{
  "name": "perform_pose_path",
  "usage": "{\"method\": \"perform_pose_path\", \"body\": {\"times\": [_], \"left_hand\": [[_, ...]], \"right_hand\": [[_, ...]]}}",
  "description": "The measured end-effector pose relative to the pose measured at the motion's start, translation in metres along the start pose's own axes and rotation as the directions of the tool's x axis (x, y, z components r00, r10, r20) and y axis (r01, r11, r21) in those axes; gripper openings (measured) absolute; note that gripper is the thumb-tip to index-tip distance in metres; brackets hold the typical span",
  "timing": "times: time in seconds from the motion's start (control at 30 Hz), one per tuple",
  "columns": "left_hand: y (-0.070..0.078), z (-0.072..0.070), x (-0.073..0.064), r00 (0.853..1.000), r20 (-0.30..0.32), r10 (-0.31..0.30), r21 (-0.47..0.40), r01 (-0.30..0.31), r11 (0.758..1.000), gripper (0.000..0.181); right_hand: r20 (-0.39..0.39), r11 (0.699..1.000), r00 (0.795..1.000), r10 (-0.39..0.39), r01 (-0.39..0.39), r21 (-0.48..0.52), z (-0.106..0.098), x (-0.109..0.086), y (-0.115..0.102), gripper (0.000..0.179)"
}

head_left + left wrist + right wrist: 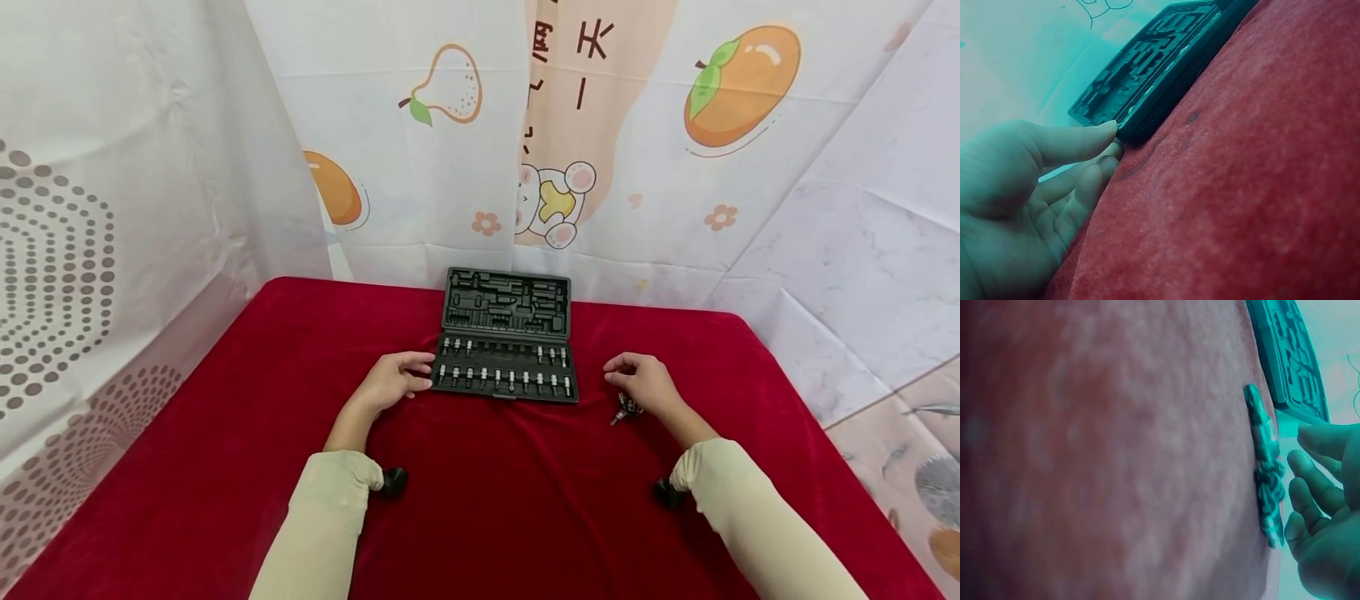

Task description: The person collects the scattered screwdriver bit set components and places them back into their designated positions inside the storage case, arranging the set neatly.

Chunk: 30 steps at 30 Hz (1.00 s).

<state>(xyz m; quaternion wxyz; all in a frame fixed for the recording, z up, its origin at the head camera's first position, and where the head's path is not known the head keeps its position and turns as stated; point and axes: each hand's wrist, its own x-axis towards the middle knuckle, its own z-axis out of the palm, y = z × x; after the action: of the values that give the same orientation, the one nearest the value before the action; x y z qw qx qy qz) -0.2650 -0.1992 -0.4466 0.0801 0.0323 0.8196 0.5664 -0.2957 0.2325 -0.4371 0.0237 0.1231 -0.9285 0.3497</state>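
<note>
The case (508, 336) looks like matt moulded plastic, its bits (512, 379) shiny metal, the tablecloth (480, 500) velvety, napped cloth.

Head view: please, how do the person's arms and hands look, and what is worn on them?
The left sleeve and the right sleeve are plain pale cream, gathered at their ends. The left hand and the right hand wear no gloves. One small black object shows beside the left sleeve's end, a similar one beside the right's.
</note>
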Motion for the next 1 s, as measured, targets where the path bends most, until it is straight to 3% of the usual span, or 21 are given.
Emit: {"method": "perform_pose_path", "body": {"times": [0.43,0.77,1.0], "left_hand": [[0.000,0.000,0.000,1.000,-0.002,-0.002,-0.001,0.002,1.000,0.047],[-0.003,0.001,0.000,1.000,-0.003,-0.005,-0.004,0.005,1.000,0.047],[-0.001,0.002,-0.001,1.000,0.003,0.010,-0.005,-0.010,1.000,0.049]], "right_hand": [[0.148,0.999,0.988,-0.035,0.037,-0.010,-0.019,-0.011,0.012,0.015],[0.214,0.980,0.956,-0.199,0.189,0.066,-0.023,-0.012,0.029,0.017],[0.271,0.970,0.932,-0.241,0.227,0.083,-0.027,-0.012,0.032,0.023]]}}
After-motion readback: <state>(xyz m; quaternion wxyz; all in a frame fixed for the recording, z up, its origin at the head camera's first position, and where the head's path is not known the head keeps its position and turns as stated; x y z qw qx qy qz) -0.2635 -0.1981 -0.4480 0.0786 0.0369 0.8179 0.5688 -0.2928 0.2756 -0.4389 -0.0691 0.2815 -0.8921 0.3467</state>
